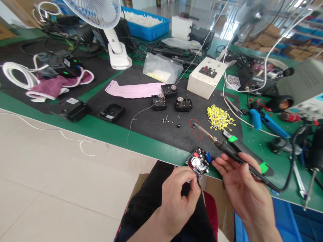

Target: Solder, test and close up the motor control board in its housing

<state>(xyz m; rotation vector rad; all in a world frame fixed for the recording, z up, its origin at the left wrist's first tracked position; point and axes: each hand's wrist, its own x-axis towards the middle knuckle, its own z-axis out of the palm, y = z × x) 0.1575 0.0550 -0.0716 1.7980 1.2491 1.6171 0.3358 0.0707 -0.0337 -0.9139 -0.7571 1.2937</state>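
Note:
My right hand [246, 188] is wrapped loosely round a soldering iron [228, 149], whose tip points up and left over the dark mat. At the table's front edge sits an opened small electronic module [199, 162], with a silver disc, a blue part and wires showing inside. My left hand [179, 196] is closed in a pinch at the module's lower edge. What lies between its thumb and forefinger is too small to make out. A red wire loop [199, 135] lies on the mat just beyond the iron's tip.
Yellow-capped terminals [219, 117] are heaped on the mat. Small black housings [183, 104], screws [165, 120] and a pink paper strip [136, 90] lie further left. A white box [202, 84], a fan [116, 50] and blue pliers [267, 122] stand or lie around. Thin solder wire [141, 111] trails across.

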